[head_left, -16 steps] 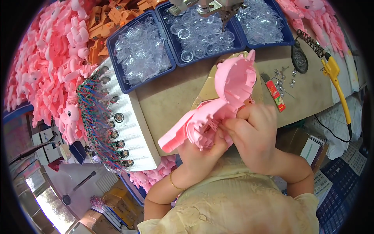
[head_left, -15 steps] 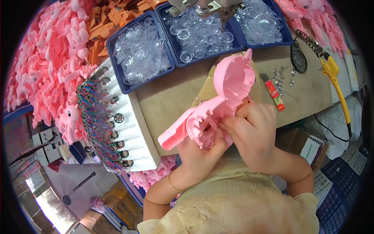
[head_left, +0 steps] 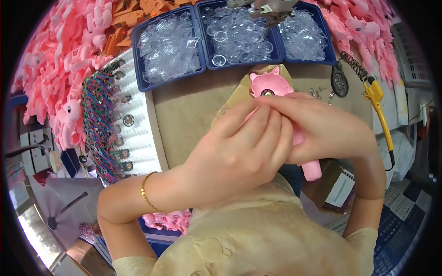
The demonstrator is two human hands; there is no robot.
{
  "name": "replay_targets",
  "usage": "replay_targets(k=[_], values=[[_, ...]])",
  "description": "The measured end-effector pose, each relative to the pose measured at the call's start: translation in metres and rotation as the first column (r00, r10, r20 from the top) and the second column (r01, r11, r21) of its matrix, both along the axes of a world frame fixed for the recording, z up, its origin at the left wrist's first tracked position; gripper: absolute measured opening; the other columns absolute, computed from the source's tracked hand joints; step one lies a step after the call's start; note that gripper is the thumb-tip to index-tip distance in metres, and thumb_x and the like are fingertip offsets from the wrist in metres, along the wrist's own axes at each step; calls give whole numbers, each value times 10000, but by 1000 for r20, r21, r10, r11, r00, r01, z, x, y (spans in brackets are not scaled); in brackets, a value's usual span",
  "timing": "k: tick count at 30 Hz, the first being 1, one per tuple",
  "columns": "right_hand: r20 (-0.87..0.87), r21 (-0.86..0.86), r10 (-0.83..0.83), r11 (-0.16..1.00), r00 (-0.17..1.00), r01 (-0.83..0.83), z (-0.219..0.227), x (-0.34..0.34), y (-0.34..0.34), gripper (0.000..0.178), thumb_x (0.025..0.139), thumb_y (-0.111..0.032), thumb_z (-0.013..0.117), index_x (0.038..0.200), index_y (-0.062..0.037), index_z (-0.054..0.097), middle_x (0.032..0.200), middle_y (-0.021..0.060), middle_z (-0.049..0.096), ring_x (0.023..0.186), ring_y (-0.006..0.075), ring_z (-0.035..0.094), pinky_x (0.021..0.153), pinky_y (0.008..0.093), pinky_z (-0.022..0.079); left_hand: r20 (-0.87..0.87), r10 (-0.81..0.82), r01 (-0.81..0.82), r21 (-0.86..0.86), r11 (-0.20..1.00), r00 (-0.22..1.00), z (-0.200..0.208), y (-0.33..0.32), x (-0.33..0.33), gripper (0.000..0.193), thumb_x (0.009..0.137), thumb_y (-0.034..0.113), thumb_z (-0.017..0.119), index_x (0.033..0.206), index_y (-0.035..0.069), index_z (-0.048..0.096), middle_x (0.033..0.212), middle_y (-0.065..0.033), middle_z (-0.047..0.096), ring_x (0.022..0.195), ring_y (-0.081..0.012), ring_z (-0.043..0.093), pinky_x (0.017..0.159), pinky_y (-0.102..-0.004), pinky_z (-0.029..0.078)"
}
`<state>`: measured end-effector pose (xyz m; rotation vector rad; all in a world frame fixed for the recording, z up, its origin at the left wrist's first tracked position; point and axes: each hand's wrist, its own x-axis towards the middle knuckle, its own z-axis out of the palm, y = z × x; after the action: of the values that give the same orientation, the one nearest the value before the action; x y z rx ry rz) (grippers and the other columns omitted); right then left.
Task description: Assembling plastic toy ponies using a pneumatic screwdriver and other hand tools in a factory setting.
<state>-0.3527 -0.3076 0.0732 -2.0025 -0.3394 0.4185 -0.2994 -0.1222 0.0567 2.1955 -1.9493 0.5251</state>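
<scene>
A pink plastic toy half-shell (head_left: 272, 82) with an eared, animal-shaped head lies open side up between my hands. Its handle (head_left: 312, 170) sticks out toward me, below my right hand. My right hand (head_left: 322, 126) is closed around the shell's middle. Over the shell, my left hand (head_left: 237, 145) has its fingers pinched together at the base of the head; whatever sits between the fingertips is hidden. Just beyond the fingertips, a small dark round part (head_left: 267, 93) shows inside the head. Both hands cover most of the shell's middle.
Blue bins (head_left: 205, 41) of clear plastic pieces line the back under a metal machine part (head_left: 271, 8). Left are speaker-like discs (head_left: 128, 120) with coloured wires (head_left: 99, 124) and a pink toy heap (head_left: 50, 64). Right are a yellow-handled tool (head_left: 375, 96) and small metal pieces (head_left: 316, 93).
The shell has turned, its handle swinging from the left to the near right. My left hand has moved from beneath the shell to above it. A red-and-green item is now out of sight.
</scene>
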Motion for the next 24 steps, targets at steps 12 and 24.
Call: replay_targets(k=[12,24], values=[[-596,5,-153,981,788,195,4,17,-2,520,775,-156,612,1237,23,454,1046,86,566,901,106,546,742,255,475,-401,239,-298,-91,950,884,-74,41,-31,404,755,187,620,1136,59,576,1202,-49,543,1108,-183,492,876,-320,383],[-519,-131,-121,990,846,61,11,29,6,370,789,-150,566,1118,16,535,872,81,604,744,117,601,662,263,486,-82,203,-196,83,977,976,-76,37,-41,433,745,195,480,1131,24,577,1178,-82,541,1130,-211,462,937,-337,345]])
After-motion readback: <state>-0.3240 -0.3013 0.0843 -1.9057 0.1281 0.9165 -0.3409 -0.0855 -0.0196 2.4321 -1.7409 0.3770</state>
